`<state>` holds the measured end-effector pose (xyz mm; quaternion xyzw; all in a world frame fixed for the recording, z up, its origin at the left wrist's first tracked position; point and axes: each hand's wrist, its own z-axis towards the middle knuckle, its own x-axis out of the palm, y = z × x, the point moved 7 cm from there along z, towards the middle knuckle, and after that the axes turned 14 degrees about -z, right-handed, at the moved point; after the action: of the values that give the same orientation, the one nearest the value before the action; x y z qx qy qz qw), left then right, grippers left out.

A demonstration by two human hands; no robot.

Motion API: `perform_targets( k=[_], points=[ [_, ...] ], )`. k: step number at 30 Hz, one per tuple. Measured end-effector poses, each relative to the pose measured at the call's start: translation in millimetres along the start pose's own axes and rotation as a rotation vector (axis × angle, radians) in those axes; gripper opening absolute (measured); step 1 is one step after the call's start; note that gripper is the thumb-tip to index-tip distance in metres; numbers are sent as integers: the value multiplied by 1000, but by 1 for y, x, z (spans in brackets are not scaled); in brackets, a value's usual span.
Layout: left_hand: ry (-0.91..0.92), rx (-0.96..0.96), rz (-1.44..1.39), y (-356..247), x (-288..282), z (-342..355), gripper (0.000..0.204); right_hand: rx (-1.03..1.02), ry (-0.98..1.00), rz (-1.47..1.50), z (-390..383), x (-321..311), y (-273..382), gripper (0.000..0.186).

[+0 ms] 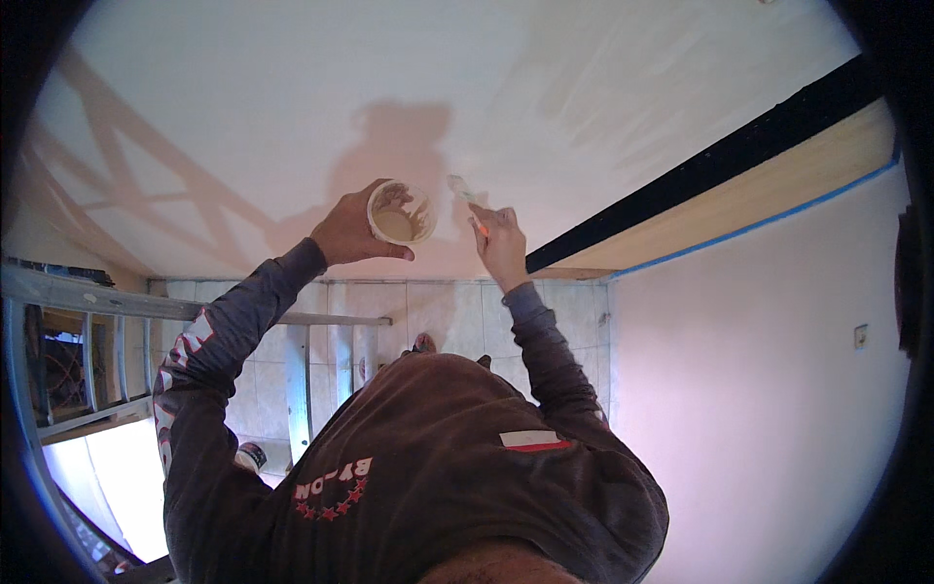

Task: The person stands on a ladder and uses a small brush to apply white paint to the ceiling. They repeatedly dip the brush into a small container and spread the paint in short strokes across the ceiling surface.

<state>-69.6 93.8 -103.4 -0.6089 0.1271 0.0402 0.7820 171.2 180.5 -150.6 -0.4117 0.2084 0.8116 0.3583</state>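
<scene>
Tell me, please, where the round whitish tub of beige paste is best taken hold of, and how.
Probably by the outer wall of the round whitish tub, from the left, as the left hand does: its curve suits a wraparound grip, and the open mouth faces the camera with beige paste smeared inside, so keep off it.

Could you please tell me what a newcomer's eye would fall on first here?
Probably the tub of beige paste in the left hand near the centre, and the orange-handled tool in the right hand. Next, the black band slanting across the upper right and the ladder at the left.
</scene>
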Motion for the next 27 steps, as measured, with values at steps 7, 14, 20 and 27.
perform_targets(
  k=[7, 14, 20, 27],
  points=[
    [-7, -3, -35, 2, -1, 2, 95, -24, -69, -102, 118, -110, 11, 26],
    [-17, -17, -27, 1, -3, 1, 93, -215, -663, -159, 162, -209, 47, 29],
    [-8, 63, -7, -5, -4, 2, 97, -175, -485, -243, 121, -107, 36, 41],
    [-43, 81, 5, -8, -8, 0, 97, -102, -82, -17, 10, 3, 31, 40]
  ],
)
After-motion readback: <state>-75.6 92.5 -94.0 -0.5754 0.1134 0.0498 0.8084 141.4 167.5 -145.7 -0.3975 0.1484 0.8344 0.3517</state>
